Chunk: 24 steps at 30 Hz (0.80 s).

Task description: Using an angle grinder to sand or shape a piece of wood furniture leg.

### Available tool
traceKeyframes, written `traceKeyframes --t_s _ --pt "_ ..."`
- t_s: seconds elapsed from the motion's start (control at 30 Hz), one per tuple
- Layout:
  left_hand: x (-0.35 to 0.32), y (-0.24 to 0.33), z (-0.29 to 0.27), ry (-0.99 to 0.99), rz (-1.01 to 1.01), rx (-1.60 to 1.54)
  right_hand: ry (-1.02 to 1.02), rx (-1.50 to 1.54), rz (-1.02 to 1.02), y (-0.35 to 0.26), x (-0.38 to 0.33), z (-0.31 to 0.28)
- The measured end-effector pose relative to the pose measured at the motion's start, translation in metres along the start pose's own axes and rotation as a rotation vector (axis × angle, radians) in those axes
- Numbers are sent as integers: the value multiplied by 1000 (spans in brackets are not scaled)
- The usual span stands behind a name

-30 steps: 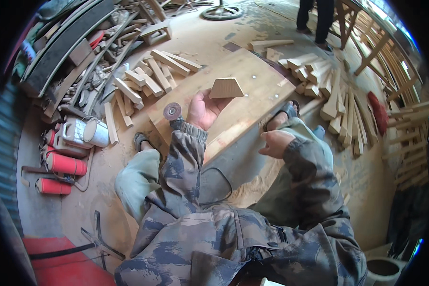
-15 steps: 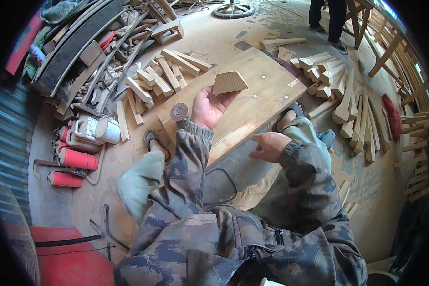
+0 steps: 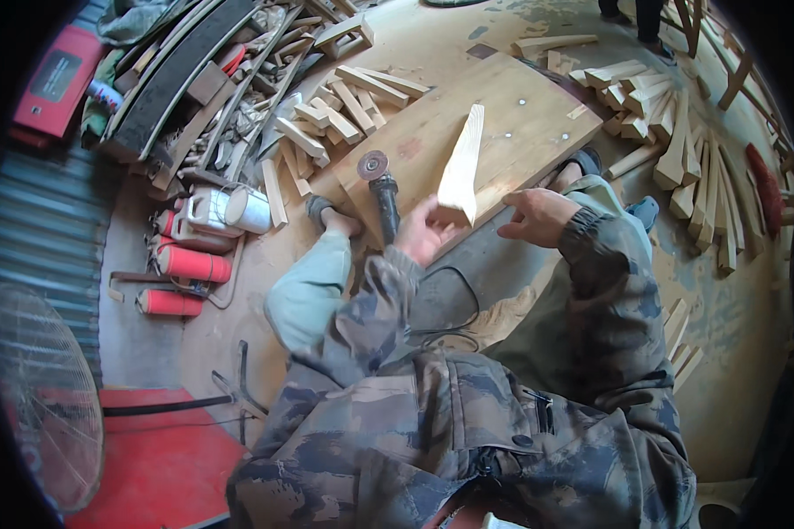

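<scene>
Woodworking shop: timber offcuts [image 3: 344,106], grinder [image 3: 381,189]

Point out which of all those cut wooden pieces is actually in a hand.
The pale tapered wooden piece standing on the board, gripped at its lower end by the left hand. The other pieces lie loose in floor piles.

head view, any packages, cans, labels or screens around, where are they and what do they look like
Flat red case: upper left, rectangular, dark label panel on its lid.
White jug: on its side left of the wooden board, pale plastic, handled.
Two red cylinders: on the floor below the jug, lying on their sides.
No screens.
</scene>
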<state>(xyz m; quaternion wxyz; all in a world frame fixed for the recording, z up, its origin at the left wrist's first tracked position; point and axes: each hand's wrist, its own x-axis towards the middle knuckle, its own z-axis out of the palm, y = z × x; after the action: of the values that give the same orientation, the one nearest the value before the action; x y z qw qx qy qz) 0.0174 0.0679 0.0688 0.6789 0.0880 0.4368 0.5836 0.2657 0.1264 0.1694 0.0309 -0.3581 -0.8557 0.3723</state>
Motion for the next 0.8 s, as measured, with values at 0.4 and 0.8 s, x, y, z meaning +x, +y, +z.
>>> traceKeyframes --t_s 0.4,0.8 --pt "48 10 -98 815 732 1484 33 8 206 17 -24 -21" --pt "25 26 -135 415 154 735 76 -45 202 -3 23 25"
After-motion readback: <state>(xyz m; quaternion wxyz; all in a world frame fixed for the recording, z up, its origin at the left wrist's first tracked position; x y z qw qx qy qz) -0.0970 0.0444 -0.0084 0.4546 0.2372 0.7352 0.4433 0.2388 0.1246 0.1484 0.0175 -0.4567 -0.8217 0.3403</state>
